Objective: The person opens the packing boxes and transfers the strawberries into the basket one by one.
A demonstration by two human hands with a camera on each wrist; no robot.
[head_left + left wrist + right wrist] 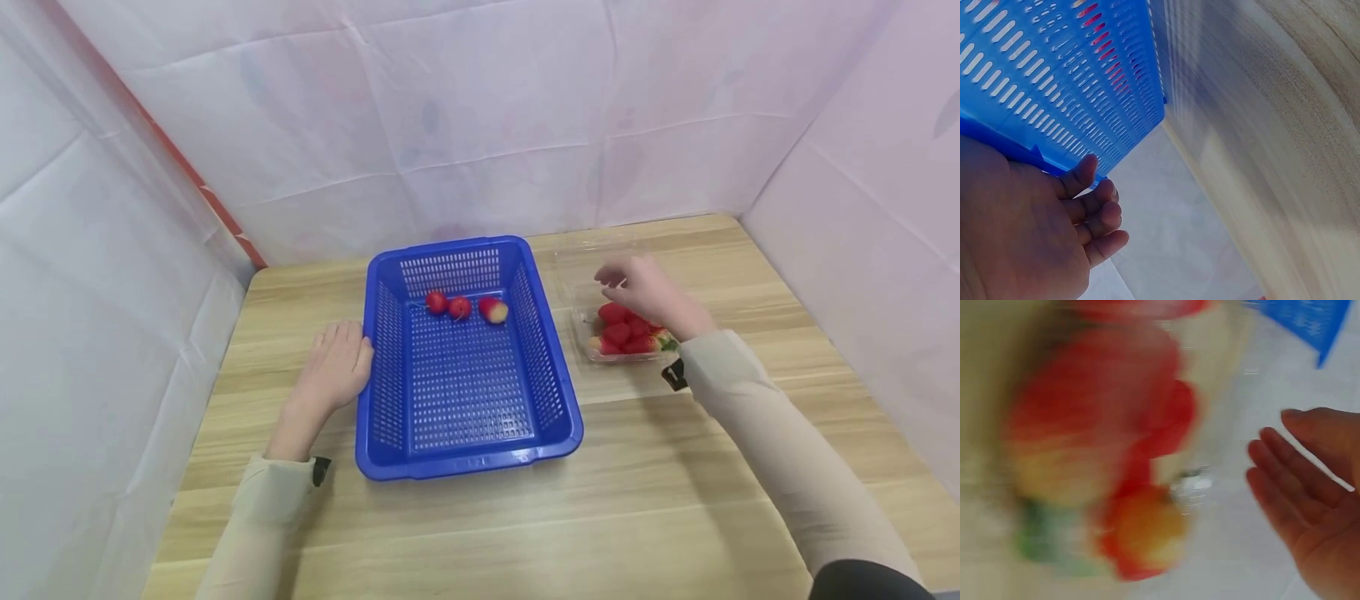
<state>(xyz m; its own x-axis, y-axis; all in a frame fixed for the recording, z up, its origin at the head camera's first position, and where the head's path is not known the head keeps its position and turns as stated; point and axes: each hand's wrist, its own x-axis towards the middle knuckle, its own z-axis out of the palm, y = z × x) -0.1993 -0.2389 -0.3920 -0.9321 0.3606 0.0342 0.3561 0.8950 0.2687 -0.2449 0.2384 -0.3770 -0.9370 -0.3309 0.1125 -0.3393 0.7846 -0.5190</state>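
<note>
My left hand (340,358) holds the left rim of a blue plastic basket (480,461). In the left wrist view its fingers lie loosely bent against the outside of the rim, and the thumb is hidden. Inside the basket, toward the back, lie two round red cherries (460,307) with thin stems and one red strawberry (491,308) with a pale end. Above a clear plastic box (600,357) of strawberries (617,334) hovers my right hand (647,287). The right wrist view shows its fingers loosely extended, nothing between them; the fruit there is blurred.
The clear box's lid (581,262) lies folded back behind it, near the back edge of the wooden table (510,542). White cloth walls (487,108) stand at the back and on both sides.
</note>
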